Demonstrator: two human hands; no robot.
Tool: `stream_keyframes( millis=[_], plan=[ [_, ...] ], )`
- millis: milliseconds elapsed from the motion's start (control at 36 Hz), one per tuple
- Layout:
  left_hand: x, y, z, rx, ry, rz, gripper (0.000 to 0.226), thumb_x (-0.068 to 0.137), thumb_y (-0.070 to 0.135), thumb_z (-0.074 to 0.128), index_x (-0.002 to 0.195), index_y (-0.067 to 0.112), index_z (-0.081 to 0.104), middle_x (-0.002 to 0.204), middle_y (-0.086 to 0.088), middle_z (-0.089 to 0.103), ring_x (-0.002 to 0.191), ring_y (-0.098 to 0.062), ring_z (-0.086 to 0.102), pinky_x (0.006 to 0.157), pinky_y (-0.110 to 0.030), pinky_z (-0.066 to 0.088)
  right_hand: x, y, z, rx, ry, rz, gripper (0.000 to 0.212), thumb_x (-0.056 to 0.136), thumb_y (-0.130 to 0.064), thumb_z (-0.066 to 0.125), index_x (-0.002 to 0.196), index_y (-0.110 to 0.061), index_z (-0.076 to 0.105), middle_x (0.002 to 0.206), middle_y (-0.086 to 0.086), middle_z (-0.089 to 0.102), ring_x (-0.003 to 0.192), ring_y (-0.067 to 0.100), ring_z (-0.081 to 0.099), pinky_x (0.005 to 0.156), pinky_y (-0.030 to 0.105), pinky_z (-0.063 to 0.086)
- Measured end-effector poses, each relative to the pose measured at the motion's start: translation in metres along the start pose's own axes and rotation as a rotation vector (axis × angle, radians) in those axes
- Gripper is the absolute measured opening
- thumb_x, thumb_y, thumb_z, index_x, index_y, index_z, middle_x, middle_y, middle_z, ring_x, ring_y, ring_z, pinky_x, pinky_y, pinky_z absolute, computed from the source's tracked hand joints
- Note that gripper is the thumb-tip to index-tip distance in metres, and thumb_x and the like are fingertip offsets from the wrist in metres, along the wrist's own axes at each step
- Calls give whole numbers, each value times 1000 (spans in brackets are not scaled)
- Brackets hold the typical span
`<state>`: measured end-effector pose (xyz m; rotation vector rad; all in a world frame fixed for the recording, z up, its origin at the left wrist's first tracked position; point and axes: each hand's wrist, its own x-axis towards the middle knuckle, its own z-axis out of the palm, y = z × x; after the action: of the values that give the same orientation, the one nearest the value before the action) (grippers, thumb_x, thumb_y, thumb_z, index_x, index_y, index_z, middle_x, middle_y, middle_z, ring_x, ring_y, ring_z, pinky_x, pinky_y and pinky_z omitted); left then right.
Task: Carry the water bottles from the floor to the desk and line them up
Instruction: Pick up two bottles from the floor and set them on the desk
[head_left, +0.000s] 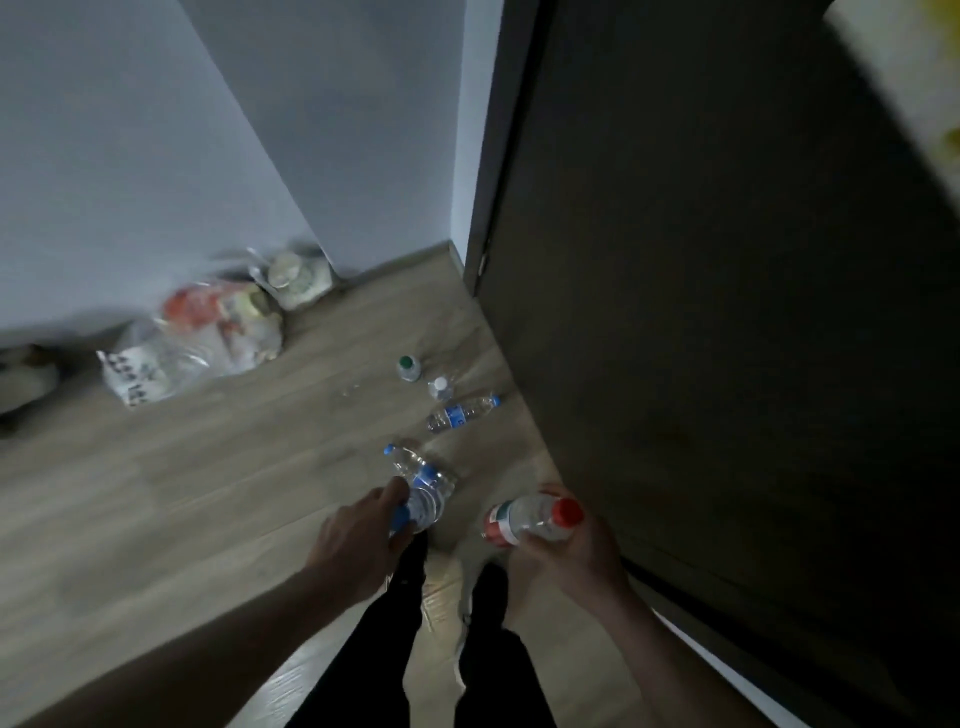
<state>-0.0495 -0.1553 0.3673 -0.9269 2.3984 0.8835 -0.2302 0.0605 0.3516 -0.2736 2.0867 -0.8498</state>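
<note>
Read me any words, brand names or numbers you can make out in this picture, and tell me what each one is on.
None can be read.
Blue label on the bottle in the left hand: blurred.
Blue label on the bottle lying on the floor: too small.
Red label on the red-capped bottle in the right hand: blurred.
Dark print on the white plastic bag by the wall: characters show, but illegible.

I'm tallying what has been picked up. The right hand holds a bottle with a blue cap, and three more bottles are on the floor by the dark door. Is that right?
Not quite: the head view shows the bottle in the right hand has a red cap, not blue. The rest holds: three bottles on the floor by the dark door, green-capped, white-capped and one lying down.
</note>
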Motion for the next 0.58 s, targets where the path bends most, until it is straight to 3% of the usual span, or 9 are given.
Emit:
stream_keyframes(
  millis=[83,139,222,278,361,472,500,583],
  plan=[
    [-57,11,-37,-43,58,17,24,95,43,56,110,30,43,109,5,66,78,-24,66,64,-34,51,-47,-38,-20,-4,-26,-69,67,60,-56,85,120,-34,67,120,-17,69,112,0,65,97,27,55],
    [-92,16,-53,-90,105,1,23,94,43,56,109,32,43,108,7,65,79,-20,66,68,-37,56,-77,-58,-26,-33,-43,-139,65,68,-53,86,124,-28,68,120,-17,70,112,-5,64,97,17,51],
    [-141,24,-65,-127,206,-37,21,94,43,58,107,36,44,106,12,63,76,-13,64,67,-33,56,-112,-79,-28,-59,-33,-208,38,78,-38,86,112,-32,70,107,-22,73,107,-8,65,90,7,47],
    [-173,30,-68,-172,280,-73,21,93,42,61,105,36,44,102,12,63,72,-13,61,62,-30,53,-132,-87,-25,-79,-54,-241,27,80,-49,80,102,-42,68,102,-29,72,102,-6,67,89,14,52],
    [-218,35,-72,-224,407,-162,23,90,40,65,102,33,46,98,10,63,66,-15,52,54,-26,37,-153,-98,-16,-116,-92,-333,35,75,-78,66,96,-50,67,95,-23,73,97,-1,69,89,28,56],
    [-272,31,-71,-294,540,-246,23,89,37,67,103,33,49,98,8,62,70,-19,57,56,-31,40,-180,-124,0,-186,-218,-478,47,77,-83,56,113,-52,61,101,-24,72,97,0,69,88,32,57],
    [-285,29,-71,-312,577,-263,23,89,36,68,103,33,50,98,8,62,71,-20,58,57,-31,40,-188,-133,6,-210,-238,-519,46,80,-80,56,113,-48,61,101,-25,71,96,-3,68,87,29,56],
    [-323,17,-73,-359,680,-300,20,88,34,68,98,31,51,93,7,62,69,-19,54,56,-31,37,-214,-165,25,-291,-294,-605,12,93,-51,63,101,-44,56,90,-33,68,87,-16,63,75,13,48]
  ],
)
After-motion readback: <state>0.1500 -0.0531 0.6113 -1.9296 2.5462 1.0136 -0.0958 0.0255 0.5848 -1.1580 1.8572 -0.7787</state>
